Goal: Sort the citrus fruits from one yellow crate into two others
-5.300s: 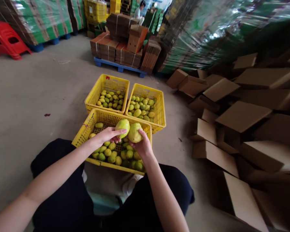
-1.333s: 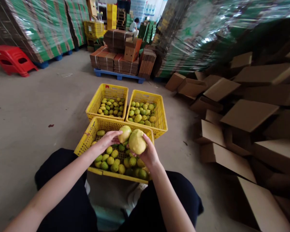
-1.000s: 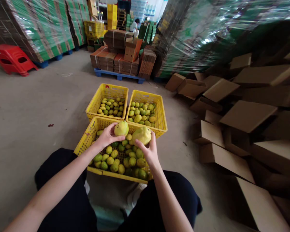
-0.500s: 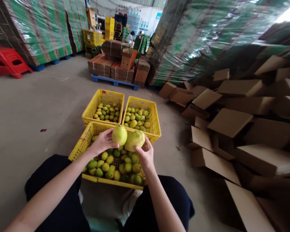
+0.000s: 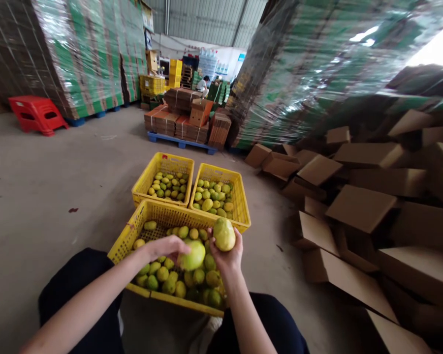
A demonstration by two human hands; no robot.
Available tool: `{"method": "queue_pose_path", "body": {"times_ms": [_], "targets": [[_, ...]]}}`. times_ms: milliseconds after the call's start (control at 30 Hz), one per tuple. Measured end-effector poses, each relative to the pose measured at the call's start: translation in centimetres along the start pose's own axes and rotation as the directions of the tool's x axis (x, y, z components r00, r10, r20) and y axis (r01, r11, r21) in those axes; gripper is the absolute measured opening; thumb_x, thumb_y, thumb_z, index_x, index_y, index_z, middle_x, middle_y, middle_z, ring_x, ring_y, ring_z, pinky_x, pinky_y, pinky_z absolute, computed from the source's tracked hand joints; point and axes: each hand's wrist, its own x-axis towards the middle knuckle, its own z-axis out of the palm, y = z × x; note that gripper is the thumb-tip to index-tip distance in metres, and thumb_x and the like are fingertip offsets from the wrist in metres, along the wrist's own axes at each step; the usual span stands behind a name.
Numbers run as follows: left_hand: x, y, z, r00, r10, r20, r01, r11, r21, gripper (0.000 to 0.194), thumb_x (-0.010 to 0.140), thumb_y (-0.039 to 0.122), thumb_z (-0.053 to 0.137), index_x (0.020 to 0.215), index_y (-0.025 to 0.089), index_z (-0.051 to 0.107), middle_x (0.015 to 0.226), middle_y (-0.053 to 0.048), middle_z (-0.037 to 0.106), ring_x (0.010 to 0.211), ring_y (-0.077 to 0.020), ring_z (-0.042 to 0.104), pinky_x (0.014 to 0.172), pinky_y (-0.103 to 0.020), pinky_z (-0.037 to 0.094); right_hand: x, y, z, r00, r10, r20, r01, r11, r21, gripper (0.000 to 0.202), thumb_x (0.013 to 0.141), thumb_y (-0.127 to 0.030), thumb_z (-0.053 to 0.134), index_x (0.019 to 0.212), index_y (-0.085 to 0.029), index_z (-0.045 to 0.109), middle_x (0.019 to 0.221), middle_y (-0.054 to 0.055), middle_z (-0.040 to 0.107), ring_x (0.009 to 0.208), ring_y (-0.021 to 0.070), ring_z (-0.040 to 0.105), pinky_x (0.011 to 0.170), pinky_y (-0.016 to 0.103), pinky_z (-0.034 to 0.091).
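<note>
My left hand (image 5: 170, 248) grips a large yellow-green fruit (image 5: 192, 255) by its left side, over the near yellow crate (image 5: 158, 296). Slightly higher and to the right, my right hand (image 5: 229, 253) holds a pale, bumpy yellow fruit (image 5: 224, 234), palm turned up and fingers around it. Smaller green and yellow fruits (image 5: 180, 289) lie in the near crate below both hands. Two more yellow crates, one at the back left (image 5: 142, 183) and one at the back right (image 5: 244, 196), stand against its far side with fruits inside.
Cardboard boxes (image 5: 362, 206) are heaped on the right. Flattened cartons lie on a blue pallet (image 5: 182, 143) ahead. A red stool (image 5: 39, 114) stands at the left near wrapped stacks (image 5: 92, 54). A person (image 5: 203, 85) is far back.
My hands have moved apart; the left one has lowered its fruit, and the right one has turned palm up with the bumpy fruit. The view has tilted upward.
</note>
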Motion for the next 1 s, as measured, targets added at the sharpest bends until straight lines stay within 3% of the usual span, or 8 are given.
{"method": "queue_pose_path", "body": {"times_ms": [167, 267, 333, 433, 533, 767, 900, 1000], "targets": [[-1.0, -3.2, 2.6, 0.920, -0.372, 0.123, 0.342, 0.915, 0.213, 0.024, 0.061, 0.039, 0.083, 0.053, 0.022, 0.068, 0.042, 0.003, 0.056, 0.039, -0.0238, 0.064, 0.038, -0.034, 0.051, 0.1, -1.3, -0.7, 0.999, -0.020, 0.025, 0.020, 1.000, 0.007, 0.032, 0.069, -0.049, 0.066, 0.088, -0.025, 0.069, 0.083, 0.003, 0.074, 0.072, 0.0180, 0.070, 0.049, 0.025, 0.055], [-0.6, -2.3, 0.8, 0.964, -0.204, -0.170, 0.221, 0.971, 0.089, 0.027, 0.063, 0.041, 0.083, 0.060, 0.018, 0.070, 0.042, 0.002, 0.058, 0.035, -0.0220, 0.060, 0.037, -0.031, 0.048, 0.0, -1.4, -0.4, 0.999, -0.024, 0.045, 0.024, 1.000, 0.000, 0.033, 0.070, -0.052, 0.065, 0.087, -0.025, 0.070, 0.083, 0.004, 0.073, 0.070, 0.0177, 0.068, 0.048, 0.025, 0.055], [-0.1, -0.2, -1.9, 0.941, -0.077, -0.330, 0.093, 0.995, 0.034, 0.033, 0.072, 0.048, 0.076, 0.068, 0.015, 0.071, 0.051, -0.002, 0.065, 0.047, -0.0185, 0.065, 0.051, -0.027, 0.052, -0.1, -1.3, -0.1, 0.999, -0.020, 0.028, 0.019, 1.000, 0.017, 0.033, 0.069, -0.051, 0.064, 0.088, -0.024, 0.070, 0.082, 0.005, 0.073, 0.069, 0.0187, 0.067, 0.047, 0.026, 0.054], [0.3, 3.4, -5.9, 0.842, 0.000, -0.539, -0.052, 0.995, -0.081, 0.038, 0.083, 0.052, 0.062, 0.082, 0.015, 0.069, 0.075, -0.004, 0.075, 0.068, -0.0158, 0.071, 0.067, -0.022, 0.054, -0.1, -1.0, 0.3, 1.000, 0.003, 0.011, -0.004, 0.999, 0.033, 0.031, 0.071, -0.049, 0.063, 0.088, -0.024, 0.069, 0.080, 0.005, 0.073, 0.068, 0.0189, 0.066, 0.046, 0.027, 0.054], [0.3, 4.9, -6.9, 0.740, -0.090, -0.667, -0.171, 0.934, -0.315, 0.033, 0.089, 0.041, 0.051, 0.082, 0.014, 0.068, 0.073, -0.005, 0.072, 0.060, -0.0133, 0.067, 0.061, -0.023, 0.053, -0.1, -0.7, 0.5, 0.998, 0.054, -0.014, -0.054, 0.998, 0.040, 0.031, 0.074, -0.049, 0.060, 0.089, -0.022, 0.067, 0.079, 0.005, 0.072, 0.068, 0.0175, 0.067, 0.048, 0.025, 0.055], [0.5, 3.8, -4.0, 0.780, -0.217, -0.587, -0.089, 0.890, -0.447, 0.012, 0.076, 0.021, 0.056, 0.075, 0.014, 0.066, 0.066, -0.001, 0.066, 0.053, -0.0098, 0.059, 0.056, -0.021, 0.049, -0.5, 0.3, 0.5, 0.987, 0.151, 0.060, -0.129, 0.954, -0.270, 0.034, 0.079, -0.047, 0.061, 0.092, -0.016, 0.065, 0.072, 0.008, 0.071, 0.059, 0.0196, 0.067, 0.046, 0.026, 0.053], [-0.3, 4.2, -4.5, 0.830, -0.080, -0.553, -0.088, 0.959, -0.271, 0.023, 0.077, 0.035, 0.055, 0.080, 0.015, 0.067, 0.073, -0.004, 0.070, 0.064, -0.0138, 0.065, 0.067, -0.025, 0.052, -0.5, 2.2, 0.2, 0.956, 0.283, 0.077, -0.197, 0.816, -0.543, 0.033, 0.079, -0.046, 0.061, 0.091, -0.015, 0.064, 0.069, 0.006, 0.070, 0.054, 0.0180, 0.064, 0.042, 0.026, 0.050], [-1.1, 3.7, -4.9, 0.896, 0.062, -0.440, -0.029, 0.996, 0.083, 0.034, 0.079, 0.048, 0.055, 0.088, 0.018, 0.068, 0.083, -0.006, 0.073, 0.074, -0.0188, 0.068, 0.077, -0.030, 0.051, -0.8, 3.9, -0.5, 0.913, 0.403, 0.065, -0.216, 0.611, -0.761, 0.028, 0.079, -0.042, 0.062, 0.087, -0.016, 0.066, 0.068, 0.004, 0.070, 0.053, 0.0143, 0.061, 0.042, 0.022, 0.048]]}}
